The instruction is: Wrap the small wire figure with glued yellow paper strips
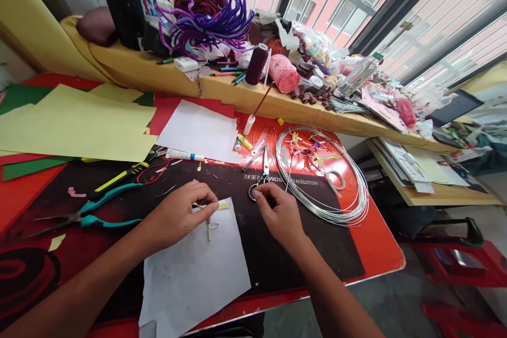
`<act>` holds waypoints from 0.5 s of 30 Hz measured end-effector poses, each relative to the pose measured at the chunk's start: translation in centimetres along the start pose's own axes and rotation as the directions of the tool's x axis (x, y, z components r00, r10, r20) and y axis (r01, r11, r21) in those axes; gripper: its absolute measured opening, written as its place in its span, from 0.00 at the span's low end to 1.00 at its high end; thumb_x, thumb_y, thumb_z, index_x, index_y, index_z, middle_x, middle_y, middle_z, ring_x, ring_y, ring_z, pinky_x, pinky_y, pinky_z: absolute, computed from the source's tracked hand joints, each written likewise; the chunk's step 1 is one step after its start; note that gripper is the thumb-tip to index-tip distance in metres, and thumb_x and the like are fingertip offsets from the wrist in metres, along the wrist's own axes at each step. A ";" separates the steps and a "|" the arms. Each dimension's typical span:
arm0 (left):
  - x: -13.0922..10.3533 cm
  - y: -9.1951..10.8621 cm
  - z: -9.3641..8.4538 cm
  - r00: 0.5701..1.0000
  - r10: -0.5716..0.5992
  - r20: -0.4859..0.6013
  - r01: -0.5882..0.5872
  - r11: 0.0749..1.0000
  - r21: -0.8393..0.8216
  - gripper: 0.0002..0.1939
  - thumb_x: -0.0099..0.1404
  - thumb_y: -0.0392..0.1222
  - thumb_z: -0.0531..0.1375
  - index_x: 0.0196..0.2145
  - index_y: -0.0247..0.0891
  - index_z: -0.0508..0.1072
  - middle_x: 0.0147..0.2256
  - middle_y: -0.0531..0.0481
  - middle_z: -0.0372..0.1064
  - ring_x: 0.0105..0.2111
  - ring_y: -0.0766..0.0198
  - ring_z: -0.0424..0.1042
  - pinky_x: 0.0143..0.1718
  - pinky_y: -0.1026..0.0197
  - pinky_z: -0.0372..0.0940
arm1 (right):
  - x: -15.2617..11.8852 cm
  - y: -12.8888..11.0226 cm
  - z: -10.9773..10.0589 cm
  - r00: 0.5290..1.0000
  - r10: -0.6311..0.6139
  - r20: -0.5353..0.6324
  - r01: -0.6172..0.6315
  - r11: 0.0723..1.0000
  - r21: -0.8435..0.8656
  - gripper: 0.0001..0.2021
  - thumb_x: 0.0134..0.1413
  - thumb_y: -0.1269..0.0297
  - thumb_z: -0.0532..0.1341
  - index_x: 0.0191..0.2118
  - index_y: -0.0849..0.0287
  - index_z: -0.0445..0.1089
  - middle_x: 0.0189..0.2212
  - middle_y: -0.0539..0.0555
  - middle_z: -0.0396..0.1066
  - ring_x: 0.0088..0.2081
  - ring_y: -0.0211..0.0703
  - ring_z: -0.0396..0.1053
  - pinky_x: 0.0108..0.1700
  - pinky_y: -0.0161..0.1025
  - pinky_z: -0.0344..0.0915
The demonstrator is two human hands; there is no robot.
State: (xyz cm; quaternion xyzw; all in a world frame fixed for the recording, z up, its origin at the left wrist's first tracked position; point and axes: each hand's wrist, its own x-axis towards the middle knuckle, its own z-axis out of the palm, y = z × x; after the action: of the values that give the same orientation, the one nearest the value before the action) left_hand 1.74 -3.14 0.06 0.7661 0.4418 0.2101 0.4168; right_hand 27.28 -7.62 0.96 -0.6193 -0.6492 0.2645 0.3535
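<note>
My left hand (pixel 189 210) is closed in a pinch on a small wire piece wrapped with yellow paper strip (pixel 209 229). A thin wire loop hangs from the piece, over a white paper sheet (pixel 198 274). To the right, my right hand (pixel 280 210) has its thumb and forefinger curled together beside the scissors (pixel 265 166). Its fingertips overlap the scissors' ring handles in view; anything between them is hidden. Teal-handled long-nose pliers (pixel 105 208) lie left of my left hand. A coil of silver wire (pixel 358 206) lies right of my right hand.
Yellow paper (pixel 87 121) and white paper (pixel 198 127) lie at the back of the red table (pixel 380 253). Paper scraps (pixel 312 153) sit inside the coil. A glue tube (pixel 184 155) lies near the white paper. The cloth-covered ledge (pixel 229 92) behind is crowded with craft supplies.
</note>
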 end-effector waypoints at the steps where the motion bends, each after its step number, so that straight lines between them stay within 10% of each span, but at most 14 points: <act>1: 0.0 0.0 0.0 1.000 0.000 -0.004 0.000 1.000 0.001 0.17 0.72 0.55 0.56 0.32 0.43 0.77 0.35 0.49 0.76 0.40 0.54 0.71 0.41 0.56 0.65 | 0.4 0.0 -0.5 1.000 -0.011 -0.003 0.011 0.999 -0.043 0.09 0.69 0.60 0.61 0.39 0.56 0.77 0.32 0.53 0.79 0.31 0.43 0.73 0.36 0.38 0.67; 15: -0.1 -0.1 0.1 1.000 -0.014 -0.012 0.014 1.000 -0.013 0.18 0.71 0.56 0.55 0.32 0.43 0.77 0.35 0.49 0.77 0.38 0.55 0.72 0.38 0.57 0.65 | 5.2 5.1 -2.9 0.991 0.068 0.116 -0.007 0.887 -0.463 0.07 0.69 0.63 0.63 0.39 0.56 0.79 0.29 0.51 0.79 0.30 0.43 0.73 0.34 0.36 0.59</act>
State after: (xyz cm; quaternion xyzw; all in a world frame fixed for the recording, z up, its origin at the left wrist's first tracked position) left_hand 1.72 -3.27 -0.07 0.7591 0.4482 0.2147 0.4204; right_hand 32.81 -2.23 -0.53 -0.6795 -0.7029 0.1489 0.1486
